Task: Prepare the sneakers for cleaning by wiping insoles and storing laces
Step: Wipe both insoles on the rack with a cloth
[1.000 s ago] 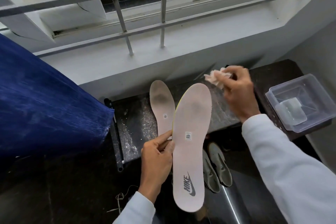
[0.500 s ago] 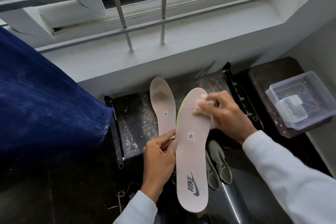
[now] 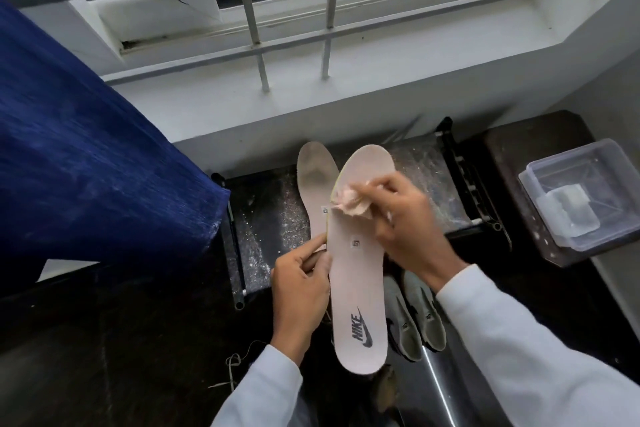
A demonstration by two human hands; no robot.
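A pale pink insole (image 3: 358,274) with a dark logo near its heel is held up lengthwise, toe pointing away. My left hand (image 3: 301,291) pinches its left edge at mid-length. My right hand (image 3: 407,229) presses a crumpled pinkish cloth (image 3: 349,201) onto the insole's forefoot. A second insole (image 3: 316,184), darker at the toe, lies flat on the black speckled shelf top (image 3: 270,218) just left of the held one. Two grey-green sneakers (image 3: 415,315) stand on the floor below, partly hidden by the insole and my right arm. A thin pale lace (image 3: 233,362) lies on the dark floor.
A clear plastic box (image 3: 585,194) with a lid inside sits on a dark stool at the right. A blue curtain (image 3: 86,163) hangs at the left. White window ledge and bars (image 3: 256,28) run along the back. Dark floor lies at lower left.
My right hand came down from above the toe onto the insole with the cloth and has slid leftward and downward across the forefoot. My left hand keeps its grip.
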